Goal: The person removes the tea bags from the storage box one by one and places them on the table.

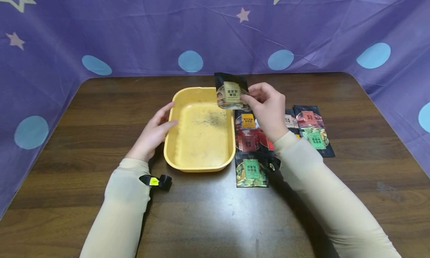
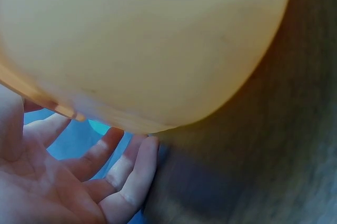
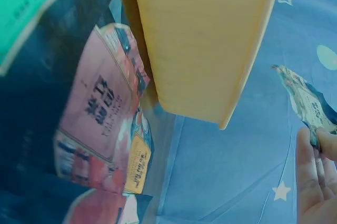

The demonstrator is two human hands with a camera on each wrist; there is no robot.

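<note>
My right hand (image 1: 268,105) pinches one edge of a small black sachet (image 1: 231,92) with a beige label. It holds the sachet up above the right back corner of a yellow plastic basin (image 1: 198,164); the right wrist view also shows this sachet (image 3: 308,103) between thumb and fingers. At the basin's left side my left hand (image 1: 151,133) holds the rim, thumb over the edge and fingers along the outer wall. Dark smudges mark the basin's bare floor. Right of the basin lie several similar sachets, among them a green-labelled one (image 1: 252,172) nearest me, partly hidden by my right arm.
More sachets, including a red-labelled one (image 1: 309,117) and a green-labelled one (image 1: 317,140), lie farther right on the brown wooden table (image 1: 208,213). A purple cloth (image 1: 141,30) with stars and blue dots hangs behind the table and at both sides.
</note>
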